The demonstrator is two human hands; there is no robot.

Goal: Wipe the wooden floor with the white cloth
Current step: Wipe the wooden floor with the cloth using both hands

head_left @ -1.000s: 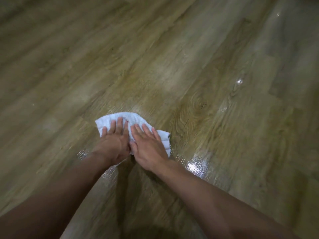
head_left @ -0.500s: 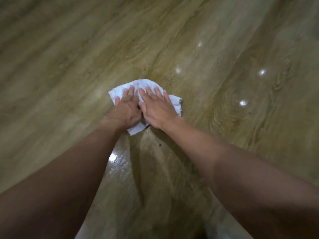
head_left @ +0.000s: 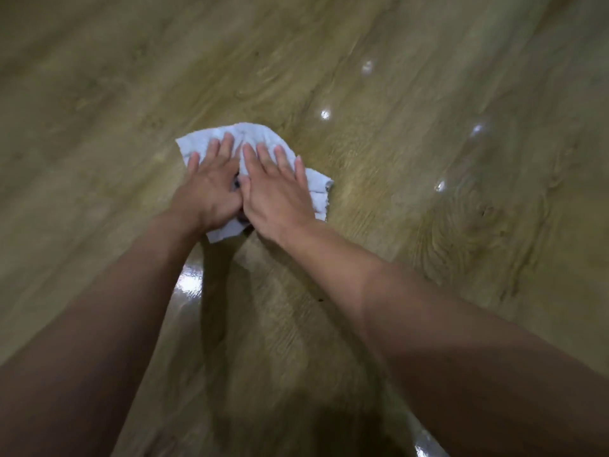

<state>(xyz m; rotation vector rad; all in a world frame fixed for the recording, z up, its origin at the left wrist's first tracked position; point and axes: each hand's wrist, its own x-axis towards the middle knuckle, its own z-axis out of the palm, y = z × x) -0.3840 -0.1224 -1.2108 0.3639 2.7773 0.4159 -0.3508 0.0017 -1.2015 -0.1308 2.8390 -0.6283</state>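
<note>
A crumpled white cloth lies flat on the wooden floor, pinned under a person's two hands. The left hand and right hand press down side by side, thumbs touching, fingers straight and slightly spread. Small bright glints dot the glossy boards to the right.

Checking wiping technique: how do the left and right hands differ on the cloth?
The left hand lies on the left half of the white cloth, fingers close together; the right hand covers the right half, fingers spread wider. Both press flat, palms down, touching at the thumbs.
</note>
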